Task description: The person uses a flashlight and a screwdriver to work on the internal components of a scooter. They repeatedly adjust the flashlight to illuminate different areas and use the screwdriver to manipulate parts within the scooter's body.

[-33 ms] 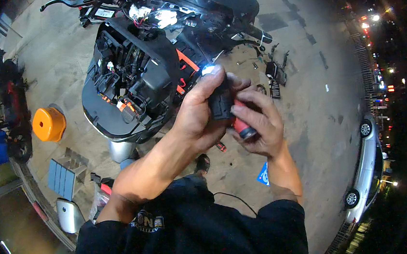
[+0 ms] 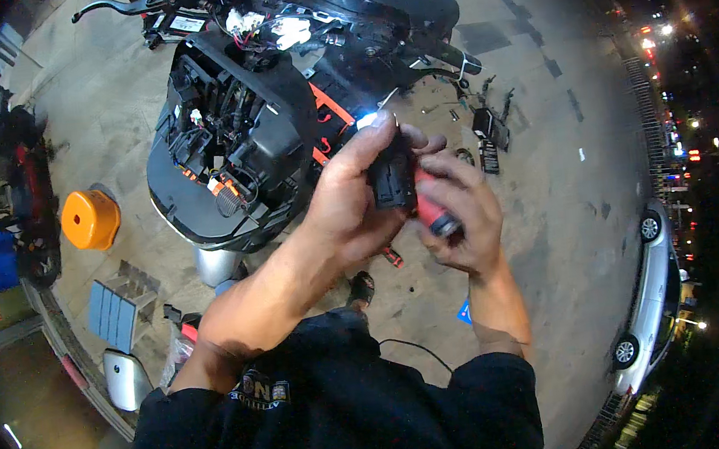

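A dark, block-shaped plastic part (image 2: 391,179) is gripped in my left hand (image 2: 343,187), the thumb along its upper end. A bright white light (image 2: 368,121) shines beside that thumb; its source is mostly covered. My right hand (image 2: 467,211) is closed round a red cylinder with a dark end (image 2: 433,209), like a tool handle, right against the black part. Its other end is hidden by the fingers. Beyond the hands stands a partly stripped scooter (image 2: 233,150), its wiring and orange strips (image 2: 332,105) exposed.
An orange stool (image 2: 91,220) and a grey slatted step (image 2: 119,312) stand at left. Loose tools and dark parts (image 2: 488,132) lie on the ground at right. A blue-and-white card (image 2: 465,312) is partly under my right forearm. A silver car (image 2: 647,306) is parked far right.
The lower end of the red cylinder has swung slightly to the right, along with my right fingers. My left hand keeps its hold on the black part.
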The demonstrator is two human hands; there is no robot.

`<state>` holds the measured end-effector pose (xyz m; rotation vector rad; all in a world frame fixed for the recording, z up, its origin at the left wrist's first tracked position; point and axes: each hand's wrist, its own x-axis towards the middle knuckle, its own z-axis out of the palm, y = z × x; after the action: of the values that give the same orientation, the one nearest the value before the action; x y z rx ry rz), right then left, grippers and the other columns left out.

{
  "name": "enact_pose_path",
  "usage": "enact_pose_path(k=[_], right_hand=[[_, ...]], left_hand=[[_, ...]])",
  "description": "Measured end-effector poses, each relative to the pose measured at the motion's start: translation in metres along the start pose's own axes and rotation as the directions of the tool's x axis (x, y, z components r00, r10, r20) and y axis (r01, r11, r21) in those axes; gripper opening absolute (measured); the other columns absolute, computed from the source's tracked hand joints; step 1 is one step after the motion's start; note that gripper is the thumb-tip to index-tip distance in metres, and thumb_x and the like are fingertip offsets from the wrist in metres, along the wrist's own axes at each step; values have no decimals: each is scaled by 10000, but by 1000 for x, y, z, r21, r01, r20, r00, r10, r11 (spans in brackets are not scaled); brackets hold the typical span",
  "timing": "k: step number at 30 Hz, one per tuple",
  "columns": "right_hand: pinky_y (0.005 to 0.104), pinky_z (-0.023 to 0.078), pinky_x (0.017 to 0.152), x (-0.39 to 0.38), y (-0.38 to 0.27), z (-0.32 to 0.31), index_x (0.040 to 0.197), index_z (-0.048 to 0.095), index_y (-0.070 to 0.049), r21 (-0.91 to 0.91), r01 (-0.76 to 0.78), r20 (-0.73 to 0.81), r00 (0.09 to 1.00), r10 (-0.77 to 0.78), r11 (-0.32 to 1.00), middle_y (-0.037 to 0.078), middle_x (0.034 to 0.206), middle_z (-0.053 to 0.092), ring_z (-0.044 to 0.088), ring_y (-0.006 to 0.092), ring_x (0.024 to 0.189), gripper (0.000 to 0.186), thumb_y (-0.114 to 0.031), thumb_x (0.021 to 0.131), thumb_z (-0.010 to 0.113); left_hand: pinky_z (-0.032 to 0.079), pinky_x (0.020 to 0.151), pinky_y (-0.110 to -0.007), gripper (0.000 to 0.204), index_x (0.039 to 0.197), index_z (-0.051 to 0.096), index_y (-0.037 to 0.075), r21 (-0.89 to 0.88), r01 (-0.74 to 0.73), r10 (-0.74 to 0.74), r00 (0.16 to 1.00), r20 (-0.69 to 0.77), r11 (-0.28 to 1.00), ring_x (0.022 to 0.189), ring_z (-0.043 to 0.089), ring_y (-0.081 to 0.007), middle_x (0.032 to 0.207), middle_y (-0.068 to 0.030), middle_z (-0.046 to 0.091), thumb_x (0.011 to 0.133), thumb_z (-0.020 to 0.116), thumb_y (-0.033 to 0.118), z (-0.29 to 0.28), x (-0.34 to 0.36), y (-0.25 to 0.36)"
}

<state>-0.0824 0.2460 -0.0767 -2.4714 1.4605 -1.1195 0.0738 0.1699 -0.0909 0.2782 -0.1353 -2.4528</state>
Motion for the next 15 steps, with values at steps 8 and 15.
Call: enact_pose_path(k=[8, 15], right_hand=[[222, 491, 620, 16, 41, -50, 1207, 446, 6, 385, -165, -556, 744, 371, 908, 187, 1115, 615, 591, 133, 749, 339, -71, 894, 550], [181, 414, 519, 59, 89, -55, 1200, 487, -12, 420, -116, -546, 760, 352, 900, 117, 1022, 658, 516, 65, 617, 294, -133, 936, 537]], left_hand=[[524, 657, -368, 292, 1014, 570, 41, 639, -201, 348, 699, 624, -742, 719, 635, -297, 800, -130, 633, 825, 677, 236, 5, 1, 77], [528, 692, -391, 392, 1010, 549, 58, -225, -68, -165, 879, 447, -972, 870, 626, -290, 924, -141, 615, 747, 707, 302, 65, 76, 137]])
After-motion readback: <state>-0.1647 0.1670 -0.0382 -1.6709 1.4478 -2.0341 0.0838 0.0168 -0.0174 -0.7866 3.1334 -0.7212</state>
